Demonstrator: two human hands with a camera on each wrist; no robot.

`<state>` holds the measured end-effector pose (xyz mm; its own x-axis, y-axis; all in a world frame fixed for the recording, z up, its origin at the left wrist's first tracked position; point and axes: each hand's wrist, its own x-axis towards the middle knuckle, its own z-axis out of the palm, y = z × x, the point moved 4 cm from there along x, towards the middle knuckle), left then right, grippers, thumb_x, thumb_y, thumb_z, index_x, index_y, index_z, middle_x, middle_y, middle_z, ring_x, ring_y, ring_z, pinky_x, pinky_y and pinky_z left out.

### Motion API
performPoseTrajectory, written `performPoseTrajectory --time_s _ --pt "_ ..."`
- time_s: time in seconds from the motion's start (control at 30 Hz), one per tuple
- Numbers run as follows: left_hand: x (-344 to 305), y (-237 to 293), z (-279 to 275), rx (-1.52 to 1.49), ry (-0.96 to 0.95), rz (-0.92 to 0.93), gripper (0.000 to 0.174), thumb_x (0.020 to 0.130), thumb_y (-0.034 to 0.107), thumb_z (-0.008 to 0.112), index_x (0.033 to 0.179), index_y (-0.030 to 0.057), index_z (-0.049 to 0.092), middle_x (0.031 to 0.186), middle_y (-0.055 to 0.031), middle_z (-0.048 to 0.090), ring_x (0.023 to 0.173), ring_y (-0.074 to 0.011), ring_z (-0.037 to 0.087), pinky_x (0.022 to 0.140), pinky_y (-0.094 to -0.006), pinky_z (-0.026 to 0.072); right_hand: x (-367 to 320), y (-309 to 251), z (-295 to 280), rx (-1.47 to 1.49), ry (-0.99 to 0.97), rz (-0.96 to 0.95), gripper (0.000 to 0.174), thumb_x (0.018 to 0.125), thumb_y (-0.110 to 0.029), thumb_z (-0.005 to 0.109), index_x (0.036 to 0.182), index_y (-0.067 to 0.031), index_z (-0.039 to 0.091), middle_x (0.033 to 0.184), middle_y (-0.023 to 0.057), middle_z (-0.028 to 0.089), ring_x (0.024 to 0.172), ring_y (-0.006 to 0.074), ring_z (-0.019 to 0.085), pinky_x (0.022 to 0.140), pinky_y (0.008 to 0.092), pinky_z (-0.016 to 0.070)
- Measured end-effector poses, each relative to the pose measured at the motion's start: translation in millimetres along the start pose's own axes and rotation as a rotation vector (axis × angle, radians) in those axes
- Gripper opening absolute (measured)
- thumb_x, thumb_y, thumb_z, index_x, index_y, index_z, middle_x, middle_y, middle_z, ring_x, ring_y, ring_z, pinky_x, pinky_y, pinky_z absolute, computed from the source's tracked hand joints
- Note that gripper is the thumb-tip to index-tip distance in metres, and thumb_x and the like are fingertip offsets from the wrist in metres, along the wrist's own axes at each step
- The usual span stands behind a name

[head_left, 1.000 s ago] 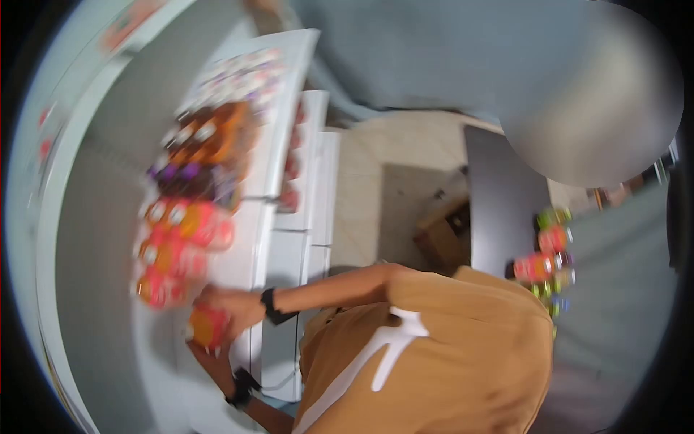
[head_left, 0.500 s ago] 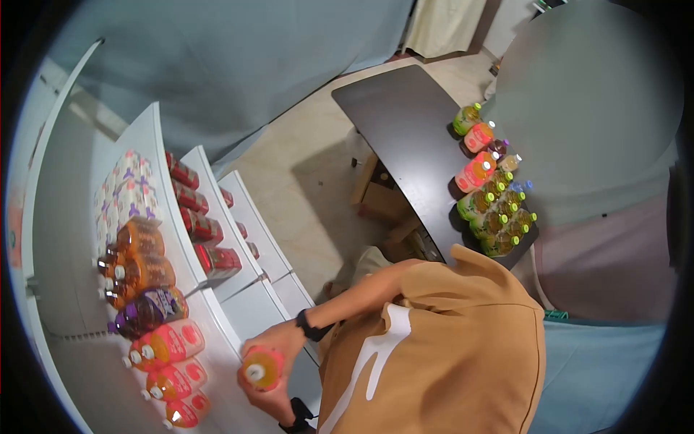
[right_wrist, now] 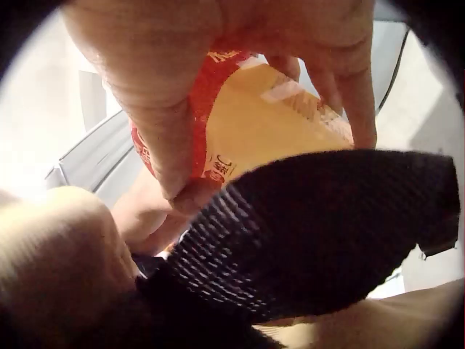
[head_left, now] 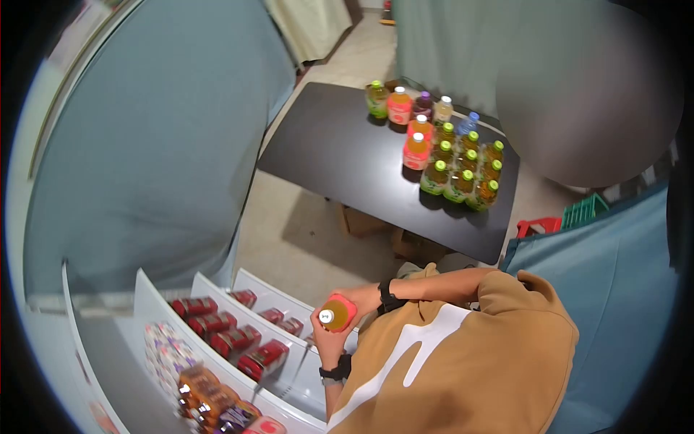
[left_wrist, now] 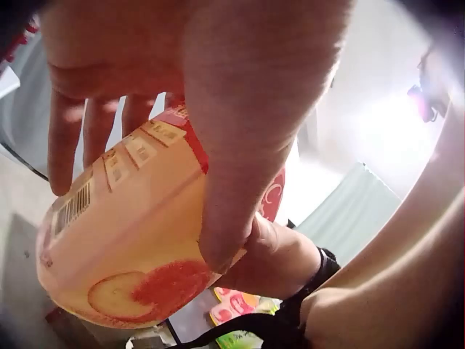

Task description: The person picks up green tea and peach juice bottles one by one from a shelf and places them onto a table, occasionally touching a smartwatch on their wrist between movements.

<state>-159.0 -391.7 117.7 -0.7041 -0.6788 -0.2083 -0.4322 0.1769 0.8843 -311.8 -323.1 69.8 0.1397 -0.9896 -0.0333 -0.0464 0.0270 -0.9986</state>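
Both hands hold one bottle (head_left: 338,315) of orange-yellow drink with a pinkish-red label and white cap. In the head view the left hand (head_left: 330,341) grips its lower-left side, while the right hand (head_left: 363,298) wraps the upper-right side. The left wrist view shows the left hand (left_wrist: 254,94) with thumb and fingers around the bottle (left_wrist: 138,218), its barcode and fruit picture visible. The right hand (right_wrist: 167,65) also curls round the bottle (right_wrist: 269,123) in the right wrist view. Both wrists wear black bands.
A dark table (head_left: 340,159) bears several green-capped bottles (head_left: 460,184), pink-labelled bottles (head_left: 416,153) and others. White tiered shelves (head_left: 303,387) at lower left hold red packs (head_left: 264,359), patterned cartons (head_left: 166,347) and brown bottles (head_left: 202,390). A blue curtain (head_left: 152,145) hangs left.
The head view has swung from the shelves toward the table. Both hands have moved with the gripped bottle away from the row of pink-labelled bottles on the shelf.
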Motion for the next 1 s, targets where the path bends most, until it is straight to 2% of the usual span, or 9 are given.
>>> performPoseTrajectory --time_s 0.07,0.2,0.4,0.5,0.53,0.6,0.77,0.9,1.0 --pt "39 -1 21 0.061 -0.131 0.034 0.085 0.064 0.010 0.095 0.131 0.0038 0.043 0.122 -0.0118 0.059 0.113 -0.0214 0.060 0.096 -0.0360 0.0509 -17 -13 -36 -0.145 0.099 -0.068 0.080 0.067 -0.025 0.094 0.131 -0.0039 0.050 0.123 0.0146 0.057 0.118 0.0285 0.057 0.100 0.0360 0.0464" --pt "112 40 70 0.226 -0.284 0.333 0.084 0.063 0.018 0.095 0.130 0.0072 0.046 0.115 -0.0162 0.067 0.106 -0.0278 0.068 0.089 -0.0389 0.0541 -50 -8 -108 -0.209 0.347 -0.031 0.078 0.064 -0.027 0.094 0.127 -0.0047 0.053 0.127 0.0162 0.053 0.120 0.0315 0.055 0.102 0.0378 0.0453" --pt "194 72 169 0.374 -0.530 0.425 0.081 0.066 0.031 0.093 0.128 0.0103 0.046 0.113 -0.0145 0.069 0.105 -0.0338 0.068 0.087 -0.0406 0.0541 -108 72 -169 -0.137 0.806 0.212 0.098 0.060 -0.022 0.094 0.140 -0.0102 0.039 0.134 0.0166 0.050 0.129 0.0344 0.049 0.107 0.0398 0.0440" --pt "226 58 234 0.451 -0.731 0.465 0.084 0.066 0.024 0.092 0.132 0.0106 0.043 0.118 -0.0114 0.067 0.109 -0.0267 0.067 0.092 -0.0371 0.0531 -142 106 -184 -0.057 0.972 0.292 0.098 0.059 -0.017 0.093 0.140 -0.0107 0.039 0.135 0.0177 0.049 0.130 0.0361 0.048 0.107 0.0406 0.0441" --pt "228 62 245 0.471 -0.773 0.491 0.082 0.066 0.027 0.091 0.131 0.0109 0.044 0.116 -0.0124 0.068 0.108 -0.0299 0.068 0.090 -0.0392 0.0534 -146 124 -185 -0.044 1.026 0.310 0.099 0.058 -0.013 0.092 0.140 -0.0106 0.037 0.135 0.0183 0.048 0.130 0.0372 0.047 0.106 0.0418 0.0447" --pt "230 70 262 0.513 -0.862 0.530 0.079 0.067 0.035 0.089 0.129 0.0115 0.046 0.113 -0.0146 0.070 0.105 -0.0363 0.068 0.087 -0.0436 0.0542 -157 145 -182 -0.007 1.087 0.387 0.098 0.058 -0.012 0.092 0.140 -0.0110 0.038 0.134 0.0186 0.049 0.130 0.0376 0.047 0.106 0.0425 0.0454" --pt "250 75 297 0.748 -1.021 0.540 0.078 0.068 0.033 0.088 0.130 0.0137 0.046 0.114 -0.0149 0.071 0.106 -0.0374 0.068 0.088 -0.0448 0.0544 -169 151 -184 0.167 1.143 0.591 0.100 0.057 -0.012 0.092 0.140 -0.0144 0.037 0.135 0.0183 0.050 0.128 0.0379 0.050 0.105 0.0435 0.0463" --pt "261 90 301 0.851 -1.054 0.531 0.078 0.068 0.034 0.088 0.131 0.0149 0.047 0.118 -0.0146 0.069 0.108 -0.0381 0.067 0.089 -0.0452 0.0544 -154 171 -196 0.177 1.236 0.611 0.098 0.059 -0.012 0.091 0.140 -0.0167 0.037 0.136 0.0172 0.049 0.129 0.0373 0.051 0.106 0.0425 0.0461" --pt "295 69 303 0.793 -1.053 0.617 0.078 0.069 0.034 0.088 0.133 0.0151 0.048 0.125 -0.0141 0.066 0.110 -0.0384 0.065 0.089 -0.0455 0.0544 -147 152 -207 0.156 1.262 0.611 0.094 0.063 -0.011 0.089 0.141 -0.0167 0.037 0.139 0.0159 0.047 0.130 0.0371 0.050 0.107 0.0422 0.0460"
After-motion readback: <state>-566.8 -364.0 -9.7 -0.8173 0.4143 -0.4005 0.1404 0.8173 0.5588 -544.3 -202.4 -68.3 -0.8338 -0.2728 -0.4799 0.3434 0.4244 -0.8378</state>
